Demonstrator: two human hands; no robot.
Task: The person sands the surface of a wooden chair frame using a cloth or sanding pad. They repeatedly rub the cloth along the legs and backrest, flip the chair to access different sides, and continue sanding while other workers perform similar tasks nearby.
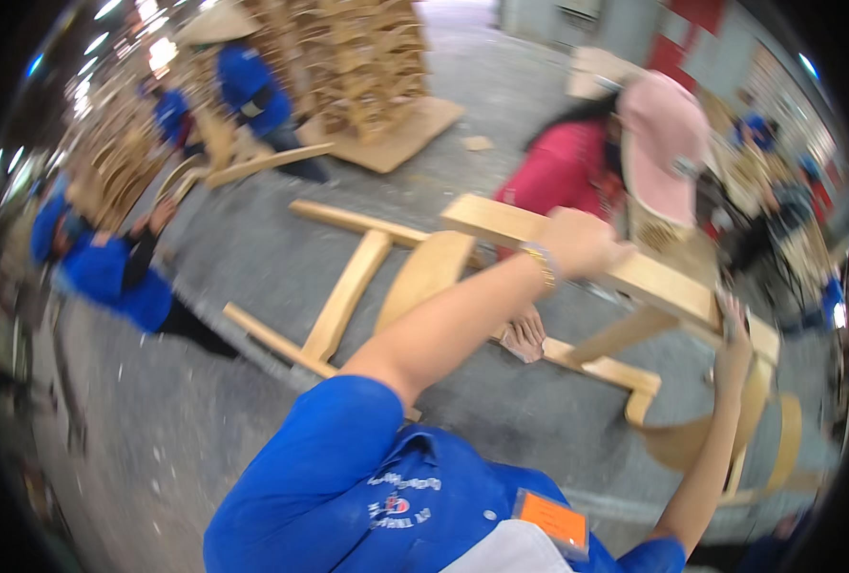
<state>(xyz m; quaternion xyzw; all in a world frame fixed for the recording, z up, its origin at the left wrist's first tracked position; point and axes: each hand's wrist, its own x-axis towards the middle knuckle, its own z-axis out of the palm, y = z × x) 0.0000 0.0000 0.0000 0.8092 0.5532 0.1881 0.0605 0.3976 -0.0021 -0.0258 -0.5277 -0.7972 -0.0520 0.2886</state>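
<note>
A pale wooden chair frame (668, 284), with a thick straight rail on its upper side, slants across the right half of the head view. My left hand (582, 246), a bracelet at its wrist, is closed over the middle of that rail. Near the rail's right end, my right hand (733, 334) grips from the side, its fingers slightly blurred. Curved wooden parts (677, 439) show below the rail. Another person's hand (523, 336) rests on a lower wooden bar, just beneath my left forearm.
Across the table stands a person in a pink cap (668, 134), close to the frame. A second wooden frame (348, 296) lies on the grey tabletop (252, 248) to the left. A person in blue (119, 277) works at the left end. Stacked curved wood parts (357, 67) stand behind.
</note>
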